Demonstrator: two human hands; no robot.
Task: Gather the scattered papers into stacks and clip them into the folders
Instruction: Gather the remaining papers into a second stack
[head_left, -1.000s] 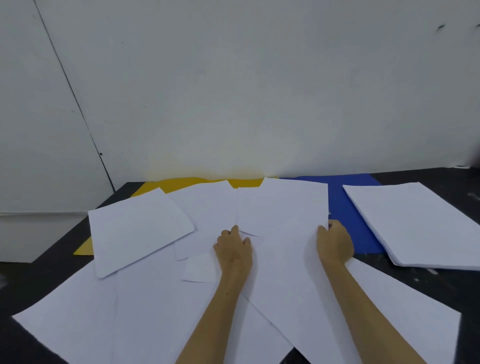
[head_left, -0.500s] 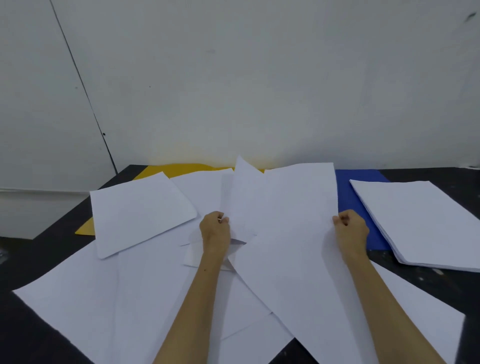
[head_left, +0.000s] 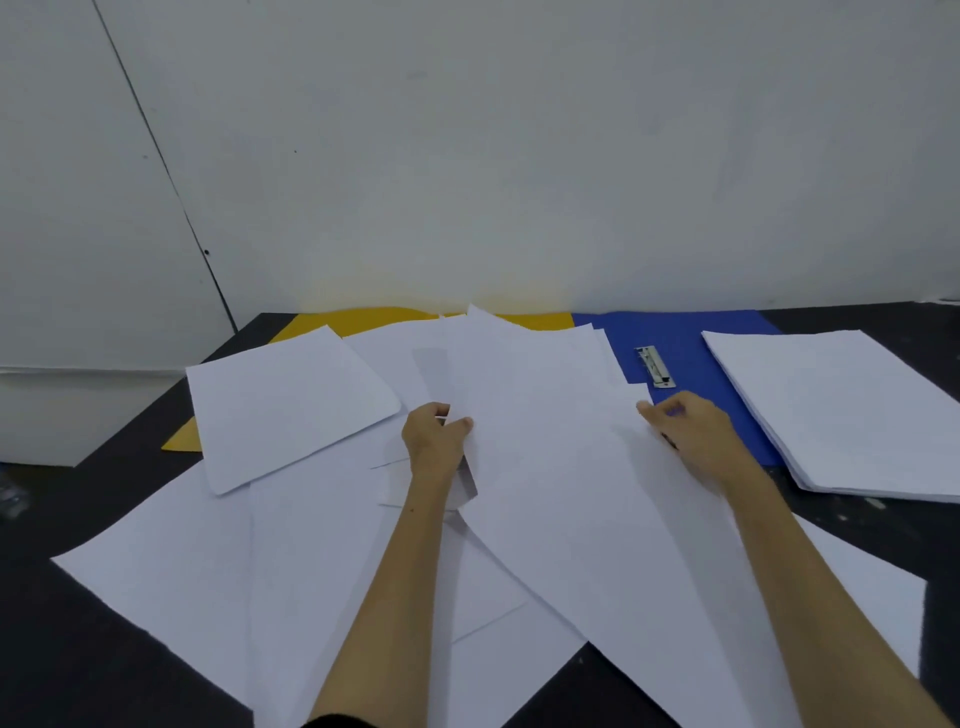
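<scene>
Loose white sheets (head_left: 545, 467) lie fanned across the dark table (head_left: 78, 649), partly covering the yellow folder (head_left: 358, 318) and the blue folder (head_left: 691, 358). Left hand (head_left: 434, 441) pinches the sheets' left edge; right hand (head_left: 691, 431) grips their right edge. One squared stack (head_left: 841, 405) rests on the blue folder's right side, unclipped. The metal clip (head_left: 655, 366) holds nothing. Judged early: most gathering and all clipping remain.

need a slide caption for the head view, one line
Both hands, left and right, grip a sheaf of sheets above scattered papers; blue folder lies behind.
</scene>
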